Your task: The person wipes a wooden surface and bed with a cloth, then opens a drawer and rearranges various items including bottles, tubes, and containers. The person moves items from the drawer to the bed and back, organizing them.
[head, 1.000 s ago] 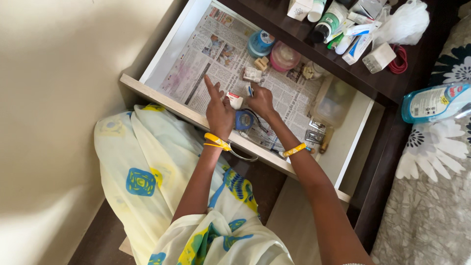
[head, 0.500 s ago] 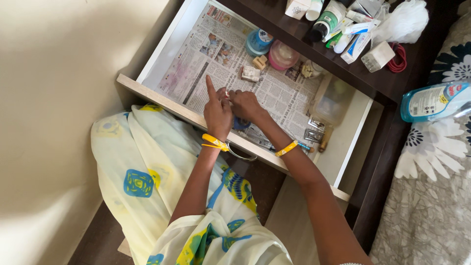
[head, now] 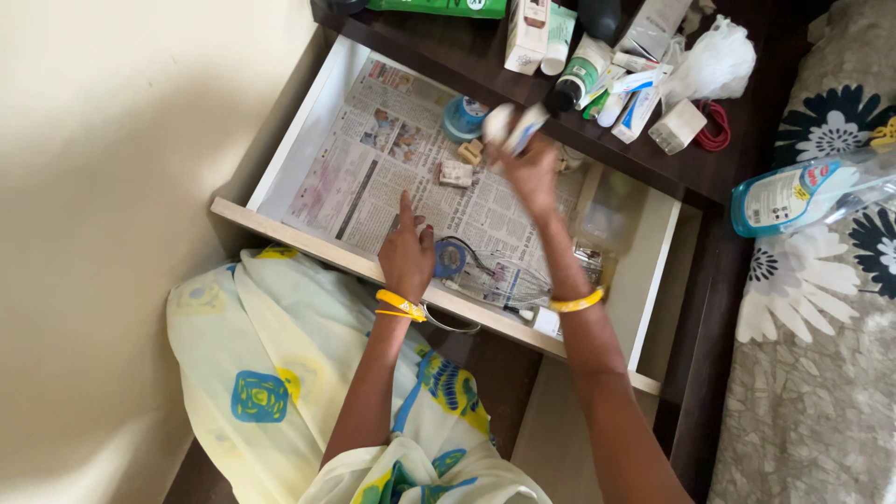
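Our right hand [head: 527,168] pinches a small blurred white-and-blue tube [head: 519,126] above the open white newspaper-lined drawer [head: 308,121]. Left hand [head: 408,252] rests flat, fingers together, beside a blue tape roll [head: 450,259]. We'd keep the grip firm.

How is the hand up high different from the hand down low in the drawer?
The right hand is raised toward the far side of the drawer and grips a small white tube; the left hand holds nothing. The left hand rests low near the drawer's front edge, beside a blue round thing, with one finger pointing up, while the right hand's fingers are curled. The right hand looks blurred; the left looks sharp. Both wrists wear yellow bangles.
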